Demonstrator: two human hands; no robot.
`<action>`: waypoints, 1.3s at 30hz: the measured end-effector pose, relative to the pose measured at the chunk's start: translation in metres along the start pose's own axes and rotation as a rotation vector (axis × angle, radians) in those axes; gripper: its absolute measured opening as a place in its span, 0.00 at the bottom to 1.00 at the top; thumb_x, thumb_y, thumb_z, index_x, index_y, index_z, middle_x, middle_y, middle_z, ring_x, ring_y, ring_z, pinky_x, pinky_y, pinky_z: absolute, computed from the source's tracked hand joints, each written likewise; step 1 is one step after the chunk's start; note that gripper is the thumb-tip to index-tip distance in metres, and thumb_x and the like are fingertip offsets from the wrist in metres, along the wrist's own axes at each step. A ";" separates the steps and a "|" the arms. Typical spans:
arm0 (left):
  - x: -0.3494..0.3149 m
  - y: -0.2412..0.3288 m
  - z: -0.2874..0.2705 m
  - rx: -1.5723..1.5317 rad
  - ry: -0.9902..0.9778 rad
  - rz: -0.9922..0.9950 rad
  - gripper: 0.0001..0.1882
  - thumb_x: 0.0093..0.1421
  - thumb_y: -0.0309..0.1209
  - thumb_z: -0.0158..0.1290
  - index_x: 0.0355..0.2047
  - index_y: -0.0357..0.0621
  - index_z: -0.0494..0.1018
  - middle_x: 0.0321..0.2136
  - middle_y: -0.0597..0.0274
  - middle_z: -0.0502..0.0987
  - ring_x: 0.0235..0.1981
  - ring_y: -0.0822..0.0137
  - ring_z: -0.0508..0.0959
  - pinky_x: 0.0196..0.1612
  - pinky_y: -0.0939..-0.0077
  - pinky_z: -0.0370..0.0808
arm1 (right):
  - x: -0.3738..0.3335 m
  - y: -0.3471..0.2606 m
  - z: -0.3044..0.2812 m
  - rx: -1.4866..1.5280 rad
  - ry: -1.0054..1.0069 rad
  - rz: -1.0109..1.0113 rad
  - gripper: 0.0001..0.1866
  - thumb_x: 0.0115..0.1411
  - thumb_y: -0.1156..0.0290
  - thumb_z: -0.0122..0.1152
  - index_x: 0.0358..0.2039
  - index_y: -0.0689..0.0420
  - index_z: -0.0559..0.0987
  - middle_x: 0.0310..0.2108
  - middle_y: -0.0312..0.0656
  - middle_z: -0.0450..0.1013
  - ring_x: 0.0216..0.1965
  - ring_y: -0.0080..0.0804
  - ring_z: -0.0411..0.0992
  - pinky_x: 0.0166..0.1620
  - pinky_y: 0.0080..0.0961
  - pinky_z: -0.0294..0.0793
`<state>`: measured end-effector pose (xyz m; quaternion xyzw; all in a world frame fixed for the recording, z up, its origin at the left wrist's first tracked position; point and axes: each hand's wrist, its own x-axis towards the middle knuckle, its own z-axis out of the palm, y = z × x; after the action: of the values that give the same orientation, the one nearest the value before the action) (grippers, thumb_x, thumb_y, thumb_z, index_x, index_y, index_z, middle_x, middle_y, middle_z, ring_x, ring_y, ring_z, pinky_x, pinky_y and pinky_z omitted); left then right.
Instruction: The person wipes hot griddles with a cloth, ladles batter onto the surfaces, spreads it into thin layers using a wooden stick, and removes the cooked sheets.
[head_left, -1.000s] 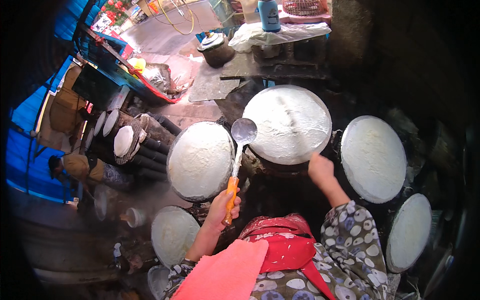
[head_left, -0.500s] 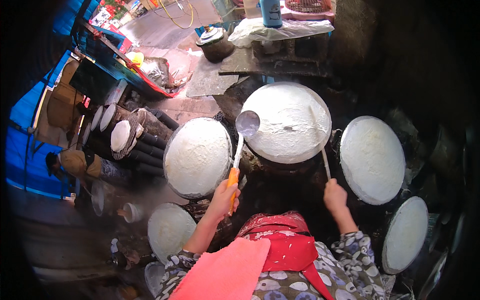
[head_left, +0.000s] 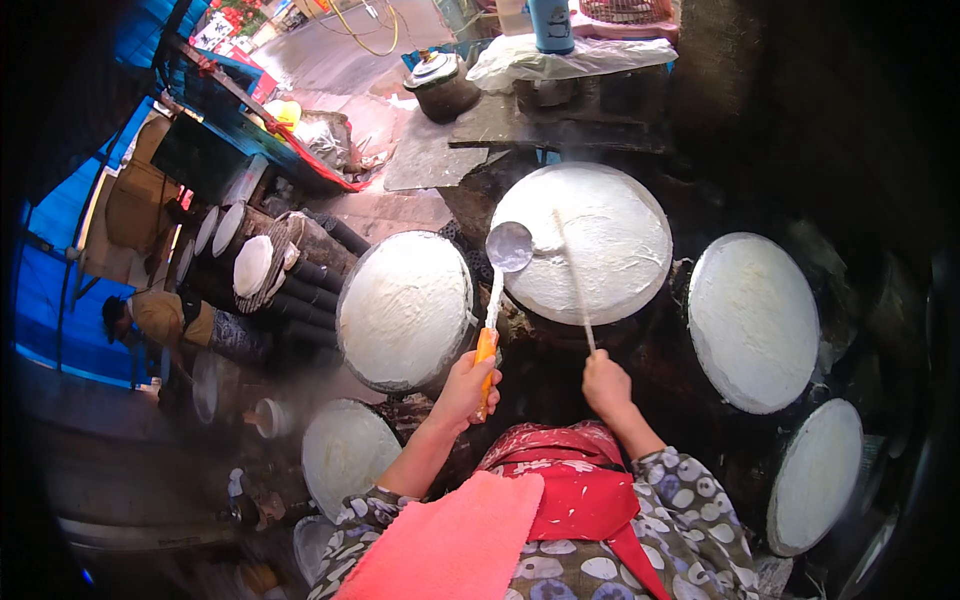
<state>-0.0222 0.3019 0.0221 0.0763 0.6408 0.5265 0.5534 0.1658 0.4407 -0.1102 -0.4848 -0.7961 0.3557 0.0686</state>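
Note:
Before me, a thin white batter layer covers a large round griddle (head_left: 625,250), its surface streaked and uneven. My left hand (head_left: 466,390) is closed round the orange handle of a ladle (head_left: 510,247). The metal bowl, coated with white, hangs over the griddle's left edge. A long thin stick (head_left: 581,293) is gripped in my right hand (head_left: 607,385). It reaches across the batter, its far end near the griddle's middle left, to the right of the ladle bowl. Whether the tip touches the batter is hard to tell.
More white-coated round griddles surround me: one left (head_left: 405,310), one lower left (head_left: 350,455), two right (head_left: 753,322) (head_left: 815,477). A lidded pot (head_left: 442,92) and a cluttered table (head_left: 590,65) stand beyond. Far left, another person (head_left: 172,320) bends near dark pipes (head_left: 300,300).
My right hand has swung left, carrying the stick from the griddle's right side across to its middle left. The ladle stays at the left edge. The whole view has shifted slightly.

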 end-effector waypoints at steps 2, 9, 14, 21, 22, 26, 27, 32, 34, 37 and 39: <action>0.002 0.001 0.002 -0.015 -0.002 -0.011 0.11 0.67 0.38 0.44 0.43 0.46 0.61 0.25 0.65 0.67 0.15 0.74 0.68 0.16 0.79 0.67 | 0.006 -0.022 0.016 0.019 -0.087 -0.065 0.15 0.65 0.63 0.43 0.33 0.63 0.70 0.26 0.58 0.75 0.31 0.57 0.75 0.36 0.51 0.73; -0.025 -0.004 -0.021 -0.363 -0.039 0.037 0.15 0.67 0.38 0.45 0.50 0.45 0.63 0.25 0.66 0.68 0.14 0.76 0.64 0.15 0.82 0.62 | 0.005 -0.057 0.006 0.163 -0.087 -0.178 0.14 0.65 0.62 0.45 0.33 0.61 0.70 0.26 0.56 0.74 0.32 0.57 0.74 0.36 0.51 0.71; -0.009 0.010 -0.041 -0.725 -0.154 -0.067 0.16 0.68 0.38 0.43 0.50 0.41 0.64 0.24 0.67 0.66 0.13 0.79 0.62 0.15 0.84 0.59 | 0.007 -0.078 -0.022 0.065 -0.044 -0.360 0.11 0.64 0.63 0.45 0.33 0.58 0.69 0.22 0.55 0.74 0.26 0.58 0.74 0.33 0.52 0.71; -0.046 0.051 -0.029 -1.188 -0.643 0.217 0.22 0.72 0.36 0.32 0.58 0.31 0.56 0.25 0.65 0.63 0.12 0.78 0.61 0.14 0.83 0.65 | 0.065 0.032 -0.067 -0.166 0.198 -0.040 0.13 0.64 0.63 0.44 0.32 0.61 0.71 0.26 0.58 0.75 0.31 0.59 0.75 0.34 0.53 0.72; -0.050 0.058 -0.035 -1.163 -0.653 0.275 0.23 0.72 0.36 0.32 0.59 0.30 0.55 0.26 0.64 0.63 0.12 0.79 0.62 0.14 0.83 0.65 | 0.065 0.032 -0.064 -0.211 0.159 -0.056 0.13 0.64 0.64 0.44 0.32 0.61 0.71 0.26 0.57 0.75 0.31 0.58 0.75 0.34 0.52 0.73; -0.077 0.066 -0.064 -0.984 -0.446 0.353 0.22 0.71 0.35 0.34 0.58 0.31 0.57 0.26 0.65 0.63 0.13 0.78 0.62 0.15 0.83 0.65 | 0.028 -0.024 -0.058 -0.353 -0.204 -0.336 0.13 0.63 0.64 0.45 0.30 0.62 0.72 0.24 0.58 0.75 0.29 0.57 0.76 0.34 0.51 0.73; -0.087 0.063 -0.075 -0.976 -0.425 0.375 0.22 0.70 0.36 0.36 0.58 0.32 0.58 0.26 0.65 0.63 0.14 0.78 0.63 0.15 0.83 0.65 | 0.026 -0.027 -0.061 -0.343 -0.173 -0.316 0.14 0.64 0.64 0.44 0.30 0.61 0.71 0.24 0.59 0.75 0.29 0.58 0.76 0.34 0.52 0.73; -0.135 0.034 -0.119 -0.879 -0.072 0.490 0.22 0.70 0.35 0.36 0.58 0.32 0.58 0.25 0.65 0.63 0.13 0.78 0.64 0.15 0.83 0.66 | 0.071 0.028 -0.071 -0.230 0.115 -0.101 0.14 0.64 0.63 0.44 0.31 0.61 0.71 0.25 0.59 0.74 0.31 0.60 0.74 0.34 0.53 0.71; -0.147 0.015 -0.136 -0.934 0.013 0.461 0.21 0.70 0.35 0.36 0.57 0.31 0.59 0.25 0.65 0.64 0.14 0.77 0.64 0.15 0.83 0.66 | 0.053 0.011 -0.066 -0.313 -0.020 -0.203 0.13 0.64 0.63 0.45 0.33 0.61 0.71 0.25 0.58 0.74 0.31 0.60 0.74 0.35 0.53 0.70; -0.168 -0.019 -0.154 -0.972 0.100 0.486 0.19 0.69 0.35 0.38 0.54 0.34 0.62 0.25 0.65 0.65 0.15 0.77 0.64 0.16 0.83 0.64 | 0.027 -0.024 -0.068 -0.432 -0.232 -0.371 0.12 0.64 0.64 0.45 0.34 0.61 0.70 0.26 0.58 0.74 0.31 0.60 0.73 0.34 0.53 0.70; -0.181 -0.039 -0.161 -0.985 0.166 0.501 0.17 0.69 0.35 0.41 0.52 0.37 0.64 0.25 0.65 0.66 0.15 0.77 0.64 0.16 0.82 0.62 | 0.033 -0.021 -0.064 -0.310 -0.100 -0.341 0.14 0.65 0.63 0.45 0.34 0.61 0.71 0.27 0.58 0.74 0.31 0.60 0.73 0.34 0.51 0.69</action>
<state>-0.0627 0.0664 0.0798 -0.0833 0.3229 0.8834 0.3293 0.1622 0.4938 -0.0573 -0.3299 -0.9139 0.2360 0.0130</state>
